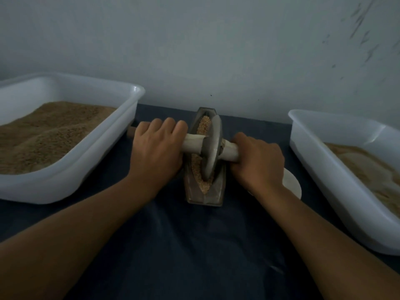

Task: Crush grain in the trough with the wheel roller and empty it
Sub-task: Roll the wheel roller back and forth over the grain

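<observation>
Grain (200, 167) in trough (204, 191): we're gripping wheel roller (212, 148) handles, left hand (157, 152) and right hand (258, 163) fingers curled tight, risking spilling if tilting.

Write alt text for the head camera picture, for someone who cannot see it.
Two bare hands, the left hand and the right hand, grip the handle ends of a wheel roller standing in a narrow trough of grain on a dark cloth. A white tub of grain sits on the left, another tub on the right.

Dull metal wheel roller (211, 148), glossy plastic tubs (121, 126), matt cloth (184, 245).
</observation>
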